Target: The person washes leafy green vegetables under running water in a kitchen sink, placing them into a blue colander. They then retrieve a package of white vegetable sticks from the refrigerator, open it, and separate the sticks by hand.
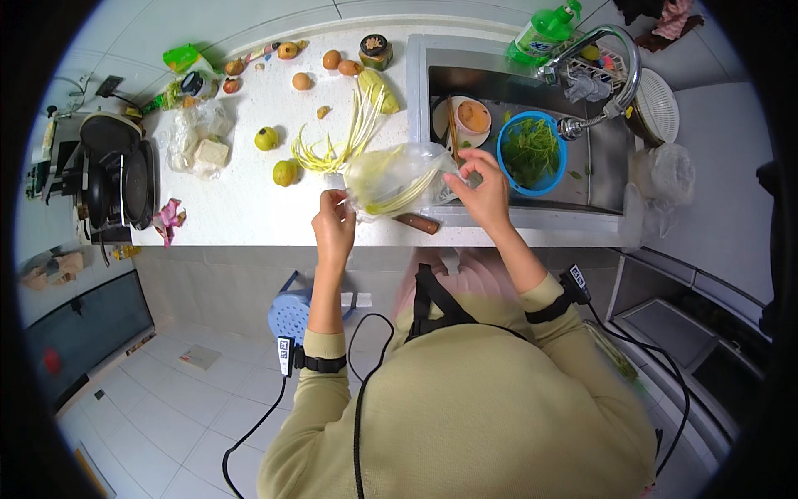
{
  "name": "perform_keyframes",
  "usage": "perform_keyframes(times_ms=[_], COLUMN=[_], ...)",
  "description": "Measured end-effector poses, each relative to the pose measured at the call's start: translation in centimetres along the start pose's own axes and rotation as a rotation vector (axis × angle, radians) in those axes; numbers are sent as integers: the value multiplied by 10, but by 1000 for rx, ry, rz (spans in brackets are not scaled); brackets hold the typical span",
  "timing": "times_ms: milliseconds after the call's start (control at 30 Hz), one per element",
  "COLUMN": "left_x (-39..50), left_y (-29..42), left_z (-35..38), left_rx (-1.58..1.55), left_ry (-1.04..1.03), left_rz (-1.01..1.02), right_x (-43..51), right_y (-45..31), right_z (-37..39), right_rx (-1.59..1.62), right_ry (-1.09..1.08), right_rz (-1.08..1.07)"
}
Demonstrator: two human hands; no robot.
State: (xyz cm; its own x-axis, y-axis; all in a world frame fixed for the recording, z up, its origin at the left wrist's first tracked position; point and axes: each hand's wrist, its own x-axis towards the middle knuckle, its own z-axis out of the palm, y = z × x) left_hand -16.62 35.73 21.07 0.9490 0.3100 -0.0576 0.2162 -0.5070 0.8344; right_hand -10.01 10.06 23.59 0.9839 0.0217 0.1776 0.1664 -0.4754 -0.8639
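Observation:
A clear plastic bag [389, 168] with pale yellow stalks inside is stretched between my two hands. My left hand [333, 221] pinches its left lower edge, and my right hand [483, 187] grips the right end with thumb and fingers. Loose blanched chives [358, 128], white-stemmed with yellow tips, lie on the counter just behind the bag. From beneath the bag sticks out a brown wooden handle [419, 222]; whatever it belongs to is hidden. Right of my right hand, a blue basin [566, 159] of leafy greens [530, 150] stands in the sink.
The metal sink [605, 165] also holds a bowl [474, 116] on a plate, under a chrome faucet [634, 68]. Eggs [302, 81], a lidded jar [375, 52], green-yellow fruits [285, 173] and bagged tofu [211, 153] sit on the white counter [249, 215]. Dark pans [136, 184] stand left.

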Motion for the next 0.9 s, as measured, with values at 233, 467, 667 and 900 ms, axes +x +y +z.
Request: perform_keyframes(times_ms=[233,467,667,900], left_x=[-12,-16,-26,-31], left_y=[51,79,105,127], left_z=[-23,2,11,10], left_rx=[-101,-769,-785,-64], left_ry=[186,14,-274,-362], left_rz=[422,-175,-196,104], right_x=[4,-8,-8,-10], right_y=[-43,-82,-74,-65], right_z=[2,2,8,-15], right_rx=[969,203,229,760], right_ry=[-340,-367,-185,-238], right_rz=[209,-248,-353,211])
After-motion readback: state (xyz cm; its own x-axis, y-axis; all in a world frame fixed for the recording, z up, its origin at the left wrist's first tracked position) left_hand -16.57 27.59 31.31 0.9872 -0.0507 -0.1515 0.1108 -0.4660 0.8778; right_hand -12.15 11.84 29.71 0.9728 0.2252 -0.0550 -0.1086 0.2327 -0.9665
